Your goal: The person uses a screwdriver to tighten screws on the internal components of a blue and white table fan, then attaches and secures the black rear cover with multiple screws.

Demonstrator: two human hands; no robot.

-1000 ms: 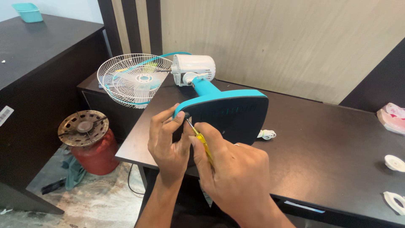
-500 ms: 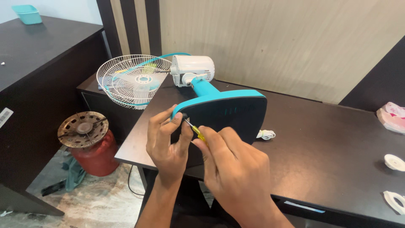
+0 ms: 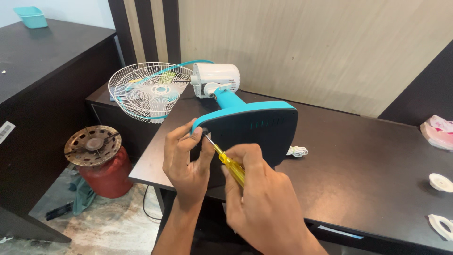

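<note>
A table fan lies on its side on the dark desk (image 3: pixel 368 160), its teal base (image 3: pixel 255 125) facing me with the dark underside showing. Its white motor housing (image 3: pixel 214 79) and wire grille (image 3: pixel 148 90) point away to the left. My left hand (image 3: pixel 186 163) grips the lower left corner of the base. A yellow-handled screwdriver (image 3: pixel 229 165) is in my right hand (image 3: pixel 262 203), and its tip rests on the underside at that corner, beside my left thumb.
A coiled white cord (image 3: pixel 297 151) lies by the base. White plastic fan parts (image 3: pixel 441 182) and a pink packet (image 3: pixel 439 132) sit at the desk's right end. A red gas cylinder (image 3: pixel 101 163) stands on the floor at left. A teal tray (image 3: pixel 30 16) sits on the dark cabinet.
My right hand has shifted slightly around the screwdriver handle while the tip stays at the base corner. My left hand keeps its grip.
</note>
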